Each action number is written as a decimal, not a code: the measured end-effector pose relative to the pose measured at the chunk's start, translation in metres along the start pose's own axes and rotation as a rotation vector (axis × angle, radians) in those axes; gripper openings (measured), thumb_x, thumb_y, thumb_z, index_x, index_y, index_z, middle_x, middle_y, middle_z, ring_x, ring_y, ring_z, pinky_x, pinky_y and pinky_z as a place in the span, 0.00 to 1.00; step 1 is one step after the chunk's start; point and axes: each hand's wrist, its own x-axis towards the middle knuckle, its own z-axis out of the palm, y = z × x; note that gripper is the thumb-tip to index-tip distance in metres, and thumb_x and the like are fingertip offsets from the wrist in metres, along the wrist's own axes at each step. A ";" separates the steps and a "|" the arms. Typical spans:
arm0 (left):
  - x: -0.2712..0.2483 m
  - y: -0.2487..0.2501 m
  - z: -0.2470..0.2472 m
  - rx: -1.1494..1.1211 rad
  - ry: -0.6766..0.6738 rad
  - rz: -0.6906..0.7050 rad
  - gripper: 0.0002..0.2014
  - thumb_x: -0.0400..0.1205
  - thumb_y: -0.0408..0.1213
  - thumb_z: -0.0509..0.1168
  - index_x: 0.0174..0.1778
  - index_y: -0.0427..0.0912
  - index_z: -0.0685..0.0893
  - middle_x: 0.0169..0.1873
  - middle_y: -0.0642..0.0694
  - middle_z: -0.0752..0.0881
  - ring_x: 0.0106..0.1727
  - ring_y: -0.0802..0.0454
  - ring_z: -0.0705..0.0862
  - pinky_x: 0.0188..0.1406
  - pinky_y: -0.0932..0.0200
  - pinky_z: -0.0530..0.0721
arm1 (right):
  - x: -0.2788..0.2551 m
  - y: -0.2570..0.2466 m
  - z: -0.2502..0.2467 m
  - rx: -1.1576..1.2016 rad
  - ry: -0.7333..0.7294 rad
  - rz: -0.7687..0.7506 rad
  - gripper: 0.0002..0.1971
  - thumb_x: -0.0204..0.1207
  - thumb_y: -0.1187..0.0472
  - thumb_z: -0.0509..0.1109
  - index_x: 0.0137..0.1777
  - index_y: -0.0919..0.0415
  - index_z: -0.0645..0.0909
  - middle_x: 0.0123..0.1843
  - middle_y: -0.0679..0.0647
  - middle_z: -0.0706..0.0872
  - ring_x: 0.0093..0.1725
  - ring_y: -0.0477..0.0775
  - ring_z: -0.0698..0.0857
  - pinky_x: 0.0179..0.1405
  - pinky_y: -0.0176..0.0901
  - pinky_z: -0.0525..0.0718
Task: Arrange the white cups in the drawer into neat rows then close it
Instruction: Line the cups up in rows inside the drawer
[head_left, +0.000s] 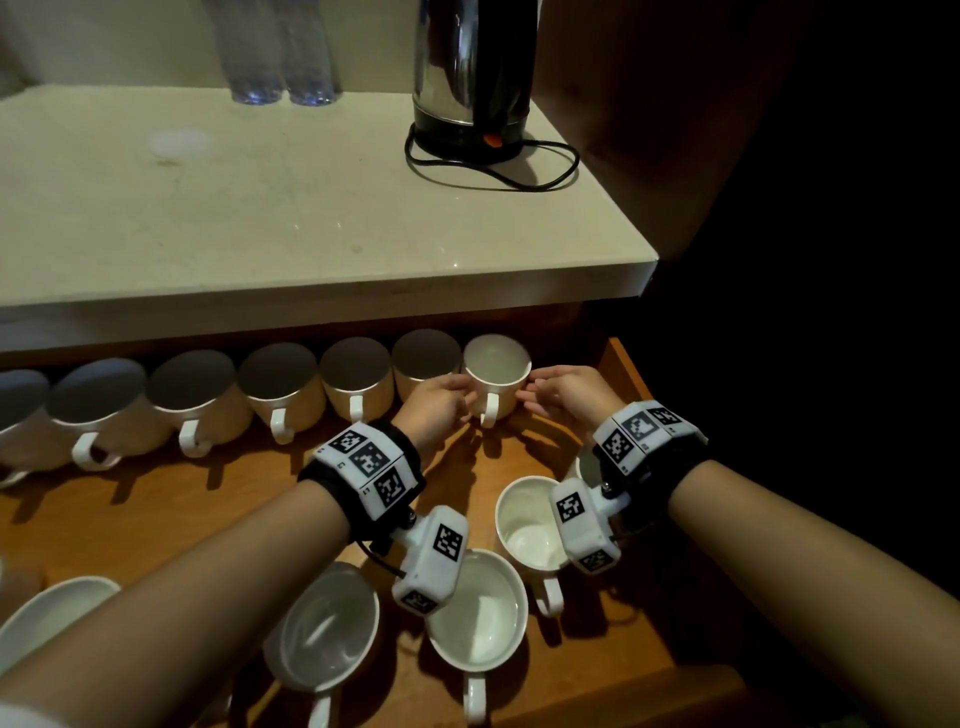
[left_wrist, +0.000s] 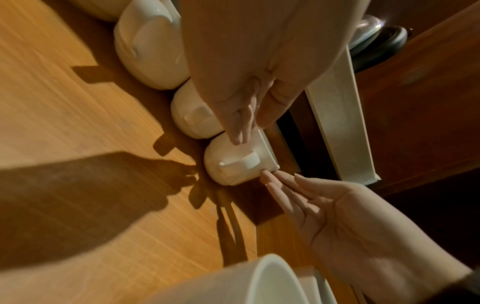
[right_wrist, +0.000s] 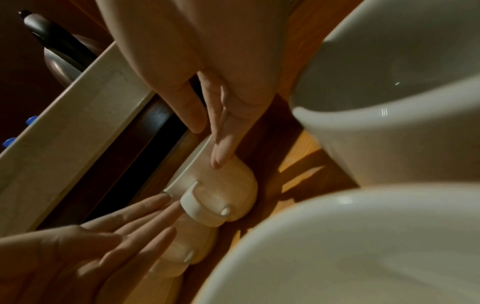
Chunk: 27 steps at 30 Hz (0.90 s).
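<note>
Seating the last cup at the right end of the back row

Both hands flank the end cup (head_left: 496, 379), which stands just right of the back row (head_left: 280, 389) in the drawer (head_left: 623, 374): left hand (head_left: 434, 402) and right hand (head_left: 566, 392) each touch its wall with straight fingers, neither grip curled round it. Judging by this, the back row is nearly set; next comes lining up the loose cups (head_left: 475, 605) nearer than that cup, then shutting the drawer
</note>
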 end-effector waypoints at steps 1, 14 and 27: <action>0.001 0.000 0.000 0.003 -0.003 0.000 0.27 0.78 0.15 0.49 0.73 0.34 0.73 0.68 0.39 0.78 0.70 0.50 0.77 0.71 0.51 0.75 | 0.000 0.000 0.000 0.013 -0.002 -0.001 0.18 0.81 0.79 0.53 0.69 0.76 0.72 0.68 0.72 0.78 0.67 0.64 0.82 0.61 0.46 0.80; 0.003 -0.002 0.005 0.034 0.018 0.031 0.22 0.81 0.19 0.53 0.71 0.29 0.72 0.40 0.47 0.80 0.44 0.55 0.78 0.47 0.62 0.75 | 0.010 0.007 0.001 -0.003 0.058 0.011 0.16 0.82 0.76 0.55 0.67 0.77 0.74 0.51 0.67 0.85 0.64 0.63 0.84 0.36 0.32 0.84; 0.012 -0.006 0.005 0.039 0.013 -0.014 0.18 0.79 0.15 0.51 0.37 0.44 0.76 0.35 0.48 0.76 0.37 0.57 0.75 0.38 0.64 0.72 | 0.022 0.005 0.004 0.009 0.039 -0.042 0.20 0.81 0.77 0.56 0.73 0.72 0.71 0.51 0.65 0.82 0.69 0.65 0.79 0.47 0.41 0.83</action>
